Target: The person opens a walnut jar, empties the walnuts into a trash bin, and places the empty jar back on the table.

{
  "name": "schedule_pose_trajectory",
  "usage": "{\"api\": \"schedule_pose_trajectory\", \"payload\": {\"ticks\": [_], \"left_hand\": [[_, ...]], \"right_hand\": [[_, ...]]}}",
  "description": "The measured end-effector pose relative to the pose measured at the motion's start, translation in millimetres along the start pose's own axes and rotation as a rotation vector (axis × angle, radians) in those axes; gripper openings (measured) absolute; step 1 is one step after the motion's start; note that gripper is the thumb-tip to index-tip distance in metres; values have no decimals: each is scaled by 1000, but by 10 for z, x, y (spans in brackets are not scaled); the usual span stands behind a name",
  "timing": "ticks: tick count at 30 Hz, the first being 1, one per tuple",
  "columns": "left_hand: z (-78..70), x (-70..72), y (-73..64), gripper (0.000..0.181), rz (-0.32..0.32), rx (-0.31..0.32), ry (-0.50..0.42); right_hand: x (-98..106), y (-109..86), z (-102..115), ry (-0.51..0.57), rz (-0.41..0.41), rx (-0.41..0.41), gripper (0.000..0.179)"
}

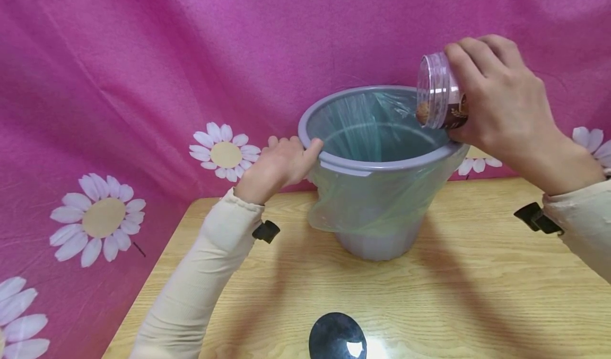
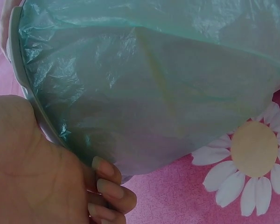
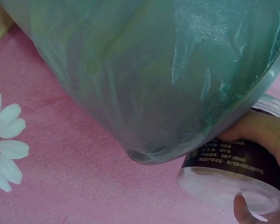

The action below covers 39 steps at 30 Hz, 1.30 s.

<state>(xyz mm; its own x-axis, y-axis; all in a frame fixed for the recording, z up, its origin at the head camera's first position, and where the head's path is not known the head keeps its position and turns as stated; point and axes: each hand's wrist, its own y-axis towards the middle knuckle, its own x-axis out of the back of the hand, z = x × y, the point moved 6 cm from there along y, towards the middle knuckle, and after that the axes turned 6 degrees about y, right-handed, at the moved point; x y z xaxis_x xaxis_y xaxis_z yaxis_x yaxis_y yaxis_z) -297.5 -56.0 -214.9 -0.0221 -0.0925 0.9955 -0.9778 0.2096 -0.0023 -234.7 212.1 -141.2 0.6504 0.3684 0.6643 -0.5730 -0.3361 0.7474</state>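
A grey plastic bin lined with a thin green bag stands on the wooden table. My left hand grips the bin's left rim, thumb over the edge; in the left wrist view its curled fingers lie under the rim beside the bag. My right hand holds a clear plastic jar tipped on its side over the bin's right rim, open mouth facing the bin, some brown contents inside. The right wrist view shows the jar's dark label and base next to the bagged bin.
A round black lid lies on the table near the front edge. A pink cloth with white daisies hangs behind and to the left of the table. Bare table surface stretches in front of and to the right of the bin.
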Motion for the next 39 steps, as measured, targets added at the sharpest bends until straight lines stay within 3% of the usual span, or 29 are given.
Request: {"api": "schedule_pose_trajectory", "payload": {"ticks": [12, 19, 30, 36, 39], "left_hand": [[11, -14, 1, 64, 9, -2, -5], [2, -18, 9, 65, 11, -4, -20], [-8, -9, 32, 66, 8, 0, -16], [-6, -9, 30, 64, 3, -1, -10], [-4, -12, 27, 64, 2, 1, -13]], "right_hand": [[-12, 13, 51, -1, -26, 78, 104], [-25, 18, 12, -10, 5, 46, 106], [-27, 38, 67, -80, 3, 84, 116], [-38, 37, 117, -106, -33, 168, 98], [-42, 33, 123, -102, -47, 176, 103]]}}
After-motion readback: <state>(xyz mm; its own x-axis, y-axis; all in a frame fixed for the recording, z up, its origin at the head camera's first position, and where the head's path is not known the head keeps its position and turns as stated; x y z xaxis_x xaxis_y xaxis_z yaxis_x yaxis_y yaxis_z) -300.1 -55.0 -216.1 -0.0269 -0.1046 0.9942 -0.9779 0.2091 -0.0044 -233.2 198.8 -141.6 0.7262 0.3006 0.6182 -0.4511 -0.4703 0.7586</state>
